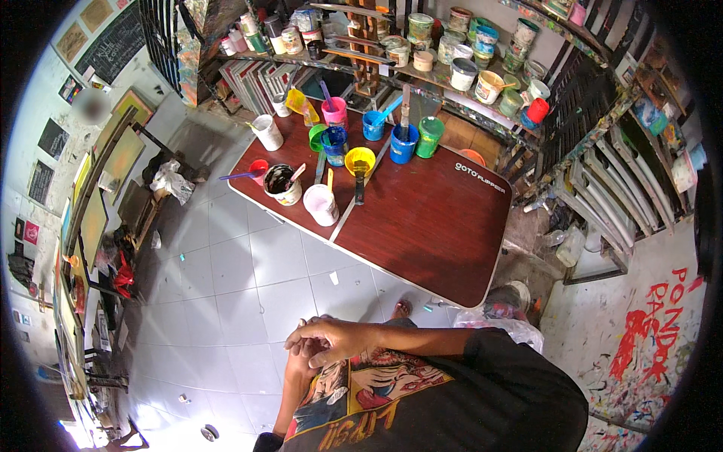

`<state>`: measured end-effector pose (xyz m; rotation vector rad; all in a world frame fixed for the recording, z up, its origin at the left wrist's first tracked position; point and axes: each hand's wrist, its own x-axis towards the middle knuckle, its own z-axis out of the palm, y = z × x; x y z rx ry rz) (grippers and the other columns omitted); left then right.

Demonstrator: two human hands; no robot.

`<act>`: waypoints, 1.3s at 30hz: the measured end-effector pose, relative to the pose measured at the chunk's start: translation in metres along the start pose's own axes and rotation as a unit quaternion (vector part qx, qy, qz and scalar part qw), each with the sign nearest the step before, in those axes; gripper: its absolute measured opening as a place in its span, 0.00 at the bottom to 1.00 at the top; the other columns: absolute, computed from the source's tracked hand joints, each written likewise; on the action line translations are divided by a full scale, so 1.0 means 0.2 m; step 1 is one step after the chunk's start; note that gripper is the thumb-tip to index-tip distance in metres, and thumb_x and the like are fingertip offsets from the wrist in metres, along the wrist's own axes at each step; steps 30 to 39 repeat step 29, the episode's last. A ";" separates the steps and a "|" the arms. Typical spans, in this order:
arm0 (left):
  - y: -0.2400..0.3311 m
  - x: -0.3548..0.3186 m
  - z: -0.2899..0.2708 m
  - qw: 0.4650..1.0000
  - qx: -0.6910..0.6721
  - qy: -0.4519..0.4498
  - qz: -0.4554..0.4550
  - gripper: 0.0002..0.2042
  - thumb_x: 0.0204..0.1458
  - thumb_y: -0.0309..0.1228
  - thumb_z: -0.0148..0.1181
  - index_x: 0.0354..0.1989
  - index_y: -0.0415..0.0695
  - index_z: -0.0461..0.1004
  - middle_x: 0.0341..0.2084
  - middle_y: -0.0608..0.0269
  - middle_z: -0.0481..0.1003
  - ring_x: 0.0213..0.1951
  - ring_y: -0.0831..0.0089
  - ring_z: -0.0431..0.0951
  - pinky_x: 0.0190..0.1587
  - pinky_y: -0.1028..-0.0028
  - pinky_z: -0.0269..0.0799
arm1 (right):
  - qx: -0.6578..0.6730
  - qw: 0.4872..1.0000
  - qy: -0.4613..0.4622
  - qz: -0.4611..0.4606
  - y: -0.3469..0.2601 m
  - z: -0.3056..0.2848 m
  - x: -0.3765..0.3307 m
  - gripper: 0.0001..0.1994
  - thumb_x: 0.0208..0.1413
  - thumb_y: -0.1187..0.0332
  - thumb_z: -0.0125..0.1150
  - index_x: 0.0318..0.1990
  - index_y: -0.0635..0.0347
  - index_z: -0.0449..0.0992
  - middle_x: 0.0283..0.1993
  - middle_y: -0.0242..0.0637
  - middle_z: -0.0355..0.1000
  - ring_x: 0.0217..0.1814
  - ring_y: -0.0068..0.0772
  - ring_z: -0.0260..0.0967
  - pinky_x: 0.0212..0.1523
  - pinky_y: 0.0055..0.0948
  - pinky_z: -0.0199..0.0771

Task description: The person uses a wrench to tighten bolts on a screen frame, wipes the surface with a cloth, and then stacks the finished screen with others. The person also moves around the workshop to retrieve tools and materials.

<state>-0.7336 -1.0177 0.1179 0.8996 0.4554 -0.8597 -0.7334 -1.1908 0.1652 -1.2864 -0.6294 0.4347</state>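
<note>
My right hand [337, 339] lies across my left hand [300, 363] in front of my body, its fingers curled over it. Most of the left hand's fingers are covered. No tool or pot shows in either hand. Beyond them stands a dark red table [429, 218] with paint pots on its left and far parts. Nearest are a white cup of pale pink paint [321, 205] and a white tub of black paint [282, 185]. Yellow [361, 160], blue [404, 145] and green [430, 137] pots stand farther back, several with spatulas or sticks in them.
Behind the table, a shelf [429, 71] carries many paint tins. Framed screens [602, 188] lean at the right, and a rack of frames [98, 218] lines the left. Grey floor tiles [233, 301] extend left of me. A clear plastic bag [512, 328] lies by the table's near right corner.
</note>
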 end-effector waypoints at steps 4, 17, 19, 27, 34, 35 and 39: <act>0.06 0.00 -0.14 0.999 -0.004 -0.038 0.017 0.20 0.61 0.52 0.40 0.37 0.47 0.68 0.28 0.66 0.70 0.31 0.74 0.70 0.34 0.73 0.69 | -0.001 1.000 -0.005 0.002 0.04 0.05 0.12 0.25 0.51 0.63 0.62 0.55 0.62 0.65 0.45 0.34 0.68 0.44 0.22 0.65 0.45 0.23 0.66; 0.67 -0.13 -0.95 0.990 -0.053 -0.121 0.041 0.20 0.62 0.48 0.39 0.40 0.43 0.68 0.31 0.63 0.70 0.37 0.71 0.73 0.40 0.73 0.71 | -0.045 0.998 -0.024 0.046 0.28 0.45 1.04 0.24 0.49 0.66 0.62 0.55 0.61 0.67 0.47 0.39 0.67 0.46 0.24 0.65 0.49 0.26 0.67; 0.72 -0.21 -1.02 0.992 -0.073 -0.075 0.065 0.17 0.62 0.44 0.41 0.43 0.42 0.66 0.35 0.62 0.70 0.41 0.71 0.73 0.44 0.73 0.71 | 0.009 0.996 -0.050 0.076 0.31 0.53 1.17 0.23 0.49 0.68 0.62 0.54 0.61 0.67 0.49 0.38 0.66 0.46 0.22 0.65 0.49 0.25 0.67; 0.91 -0.39 -1.26 0.967 0.114 0.056 0.219 0.10 0.56 0.22 0.44 0.47 0.39 0.64 0.39 0.59 0.69 0.41 0.71 0.72 0.46 0.74 0.70 | 0.099 0.960 -0.207 0.159 0.44 0.63 1.63 0.24 0.52 0.69 0.60 0.56 0.66 0.63 0.47 0.35 0.66 0.46 0.20 0.64 0.49 0.23 0.67; 0.96 -0.43 -1.33 0.966 -0.144 0.096 0.194 0.11 0.57 0.23 0.43 0.47 0.39 0.64 0.40 0.58 0.70 0.42 0.71 0.72 0.48 0.73 0.69 | 0.100 0.963 -0.209 0.140 0.51 0.66 1.80 0.24 0.52 0.70 0.60 0.56 0.65 0.64 0.53 0.37 0.66 0.53 0.24 0.64 0.53 0.24 0.65; 0.96 -0.43 -1.33 0.966 -0.144 0.096 0.194 0.11 0.57 0.23 0.43 0.47 0.39 0.64 0.40 0.58 0.70 0.42 0.71 0.72 0.48 0.73 0.69 | 0.100 0.963 -0.209 0.140 0.51 0.66 1.80 0.24 0.52 0.70 0.60 0.56 0.65 0.64 0.53 0.37 0.66 0.53 0.24 0.64 0.53 0.24 0.65; 0.96 -0.43 -1.33 0.966 -0.144 0.096 0.194 0.11 0.57 0.23 0.43 0.47 0.39 0.64 0.40 0.58 0.70 0.42 0.71 0.72 0.48 0.73 0.69 | 0.100 0.963 -0.209 0.140 0.51 0.66 1.80 0.24 0.52 0.70 0.60 0.56 0.65 0.64 0.53 0.37 0.66 0.53 0.24 0.64 0.53 0.24 0.65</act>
